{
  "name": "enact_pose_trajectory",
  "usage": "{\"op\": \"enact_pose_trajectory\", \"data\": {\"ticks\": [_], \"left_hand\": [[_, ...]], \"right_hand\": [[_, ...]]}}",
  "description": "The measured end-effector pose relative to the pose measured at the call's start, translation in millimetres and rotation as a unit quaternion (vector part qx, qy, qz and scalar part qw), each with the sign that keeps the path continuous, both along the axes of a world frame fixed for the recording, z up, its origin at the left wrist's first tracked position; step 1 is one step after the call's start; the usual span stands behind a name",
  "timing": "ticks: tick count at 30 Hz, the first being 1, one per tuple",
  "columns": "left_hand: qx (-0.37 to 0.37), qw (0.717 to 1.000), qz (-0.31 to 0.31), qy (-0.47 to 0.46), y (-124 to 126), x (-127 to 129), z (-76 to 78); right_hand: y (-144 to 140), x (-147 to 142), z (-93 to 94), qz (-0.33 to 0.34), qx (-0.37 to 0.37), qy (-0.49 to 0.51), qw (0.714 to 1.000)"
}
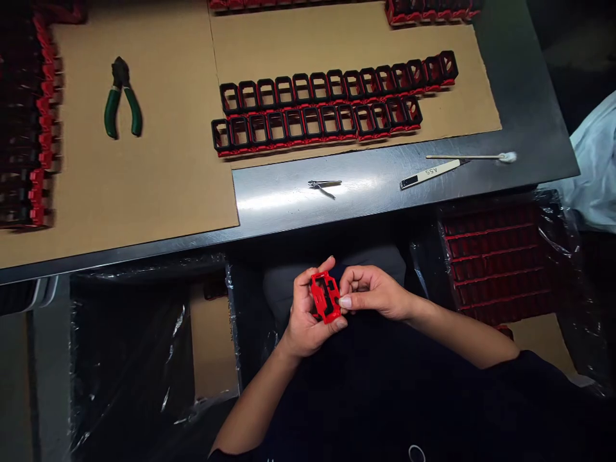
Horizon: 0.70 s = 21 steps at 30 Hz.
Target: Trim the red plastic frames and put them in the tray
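Observation:
In front of my body, below the table edge, my left hand [306, 324] is closed around a red and black plastic frame part [319, 296], its fingers and thumb on opposite ends. My right hand [373, 294] pinches the right side of the same part between thumb and fingertips. The part is held tilted, its red side towards me and black showing inside its opening. On the table stand two rows of similar black and red frame parts [293, 123].
Green-handled cutters [122, 102] lie on cardboard [168, 160] at left. Nail clippers [325, 186], a white-handled knife [430, 174] and a cotton swab [471, 156] lie along the metal table's front. More parts fill a plastic-lined box [495, 263] at right; stacked parts [43, 122] line the far left.

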<state>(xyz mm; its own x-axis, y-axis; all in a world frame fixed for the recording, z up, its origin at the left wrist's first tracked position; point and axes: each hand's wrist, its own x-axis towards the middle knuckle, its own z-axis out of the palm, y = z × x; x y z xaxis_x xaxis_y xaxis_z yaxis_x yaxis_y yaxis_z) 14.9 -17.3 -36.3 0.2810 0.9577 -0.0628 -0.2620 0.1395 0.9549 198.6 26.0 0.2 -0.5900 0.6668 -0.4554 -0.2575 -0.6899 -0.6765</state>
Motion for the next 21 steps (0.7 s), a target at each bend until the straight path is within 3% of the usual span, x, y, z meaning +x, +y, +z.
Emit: {"op": "enact_pose_trajectory", "data": {"ticks": [14, 21], "left_hand": [[0.121, 0.987, 0.025, 0.107, 3.0, -0.2, 1.3], [0.134, 0.982, 0.029, 0.127, 2.8, 1.0, 4.0]], "right_hand": [[-3.3, 2.3, -5.8, -0.003, -0.001, -0.016, 1.0], [-5.5, 3.4, -7.7, 0.001, -0.034, -0.003, 0.999]]}}
